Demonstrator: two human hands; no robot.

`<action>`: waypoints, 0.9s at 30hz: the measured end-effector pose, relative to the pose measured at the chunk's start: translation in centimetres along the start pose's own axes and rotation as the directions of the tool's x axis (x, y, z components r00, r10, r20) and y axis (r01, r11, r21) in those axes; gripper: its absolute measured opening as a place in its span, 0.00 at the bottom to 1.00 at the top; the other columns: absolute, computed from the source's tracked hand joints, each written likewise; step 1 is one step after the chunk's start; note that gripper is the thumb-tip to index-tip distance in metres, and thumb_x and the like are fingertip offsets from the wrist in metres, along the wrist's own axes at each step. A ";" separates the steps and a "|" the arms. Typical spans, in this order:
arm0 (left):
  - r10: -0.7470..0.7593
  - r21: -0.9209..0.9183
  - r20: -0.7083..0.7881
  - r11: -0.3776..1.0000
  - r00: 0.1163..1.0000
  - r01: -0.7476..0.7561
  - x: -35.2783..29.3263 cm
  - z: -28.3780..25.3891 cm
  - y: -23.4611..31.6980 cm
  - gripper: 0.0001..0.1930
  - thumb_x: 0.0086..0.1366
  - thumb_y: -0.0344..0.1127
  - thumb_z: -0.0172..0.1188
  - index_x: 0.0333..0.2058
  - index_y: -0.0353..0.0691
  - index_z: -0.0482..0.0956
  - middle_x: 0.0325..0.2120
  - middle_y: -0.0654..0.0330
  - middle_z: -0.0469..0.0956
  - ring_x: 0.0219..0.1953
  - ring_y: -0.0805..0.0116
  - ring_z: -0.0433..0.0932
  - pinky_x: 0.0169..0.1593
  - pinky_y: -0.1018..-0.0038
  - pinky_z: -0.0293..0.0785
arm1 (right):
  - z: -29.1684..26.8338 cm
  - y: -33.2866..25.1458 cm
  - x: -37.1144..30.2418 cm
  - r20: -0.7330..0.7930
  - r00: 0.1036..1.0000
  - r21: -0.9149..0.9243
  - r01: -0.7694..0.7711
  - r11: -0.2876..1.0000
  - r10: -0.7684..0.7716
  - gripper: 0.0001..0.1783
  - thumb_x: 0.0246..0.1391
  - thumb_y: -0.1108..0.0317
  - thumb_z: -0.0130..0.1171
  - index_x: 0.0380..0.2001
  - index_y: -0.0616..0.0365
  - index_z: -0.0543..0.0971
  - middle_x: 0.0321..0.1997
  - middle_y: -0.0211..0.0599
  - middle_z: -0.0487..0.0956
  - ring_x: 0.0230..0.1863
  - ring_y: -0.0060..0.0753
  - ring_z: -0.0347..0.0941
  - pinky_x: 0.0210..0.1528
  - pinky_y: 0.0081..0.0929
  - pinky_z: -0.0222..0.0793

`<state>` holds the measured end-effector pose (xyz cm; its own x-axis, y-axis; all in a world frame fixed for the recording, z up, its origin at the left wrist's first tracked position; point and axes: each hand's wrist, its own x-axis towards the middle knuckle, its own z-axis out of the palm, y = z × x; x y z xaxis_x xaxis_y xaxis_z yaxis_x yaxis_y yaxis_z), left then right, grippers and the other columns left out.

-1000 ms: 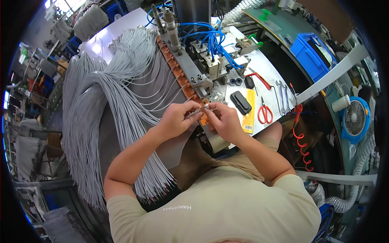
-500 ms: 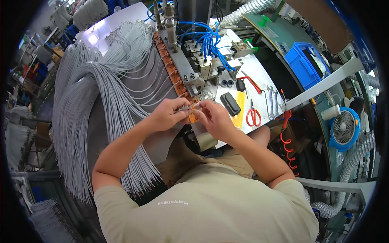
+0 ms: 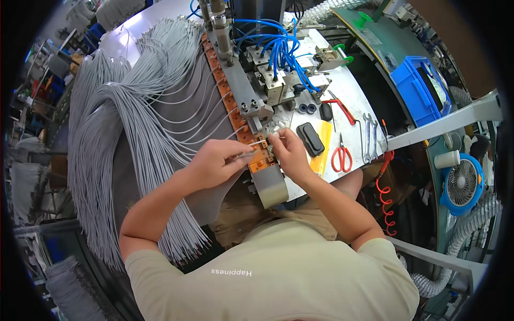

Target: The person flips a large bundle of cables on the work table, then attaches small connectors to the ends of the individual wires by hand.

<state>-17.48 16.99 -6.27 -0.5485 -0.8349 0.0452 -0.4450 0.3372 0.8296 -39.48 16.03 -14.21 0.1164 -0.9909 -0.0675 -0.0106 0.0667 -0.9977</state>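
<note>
My left hand (image 3: 218,161) is closed in a pinch on a thin grey cable (image 3: 244,155), just left of the near end of a row of orange fixture blocks (image 3: 259,158). My right hand (image 3: 290,155) is on the other side of these blocks, its thumb and fingers pressed together by some small white parts (image 3: 279,121). What lies between its fingertips is too small to make out. A short pale piece shows over the blocks between my hands. Farther up the row, several grey cables run into the orange blocks.
A large bundle of grey cables (image 3: 118,123) covers the left table. Metal machine units with blue air hoses (image 3: 281,56) stand ahead. On the right lie a black oblong case (image 3: 310,139), red-handled scissors (image 3: 341,159), wrenches (image 3: 369,139) and red-handled pliers (image 3: 341,108). Beyond are a blue bin (image 3: 415,93) and a fan (image 3: 461,183).
My hands were together over the orange blocks at a cable end. They have drawn apart, the left hand toward me and the right slightly rightward, uncovering the blocks. The whole view has shifted a little.
</note>
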 end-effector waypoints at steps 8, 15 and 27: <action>0.222 0.367 -0.026 0.909 0.975 -0.197 -0.3 1.1 -0.2 0.14 0.57 0.28 0.63 0.44 0.39 0.82 0.40 0.54 0.83 0.34 0.55 0.83 0.37 0.68 0.80 | -0.8 -0.5 1.0 0.062 0.961 0.069 -0.272 0.960 0.268 0.13 0.65 0.61 0.56 0.32 0.60 0.73 0.22 0.27 0.74 0.24 0.15 0.66 0.25 0.21 0.63; 0.272 0.288 -0.125 0.930 0.954 -0.227 0.3 1.0 -0.9 0.12 0.60 0.29 0.62 0.43 0.38 0.82 0.34 0.55 0.83 0.28 0.62 0.82 0.33 0.73 0.77 | -0.7 1.3 0.7 -0.066 0.992 0.063 -0.101 0.993 0.105 0.14 0.65 0.60 0.56 0.33 0.60 0.74 0.21 0.24 0.72 0.22 0.13 0.65 0.23 0.19 0.61; -0.106 -0.270 0.022 0.957 0.994 0.108 0.0 0.5 -0.2 0.10 0.68 0.29 0.58 0.45 0.33 0.78 0.27 0.62 0.83 0.25 0.78 0.79 0.31 0.80 0.74 | 0.8 -3.3 -3.6 0.178 0.743 -0.465 0.642 0.610 -0.645 0.07 0.57 0.74 0.63 0.38 0.60 0.77 0.21 0.34 0.76 0.19 0.30 0.68 0.26 0.25 0.61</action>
<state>-17.73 17.08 -6.71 -0.5139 -0.8561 -0.0552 -0.2938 0.1152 0.9489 -39.11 19.44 -10.71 0.2704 -0.7584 0.5930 -0.3932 -0.6492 -0.6511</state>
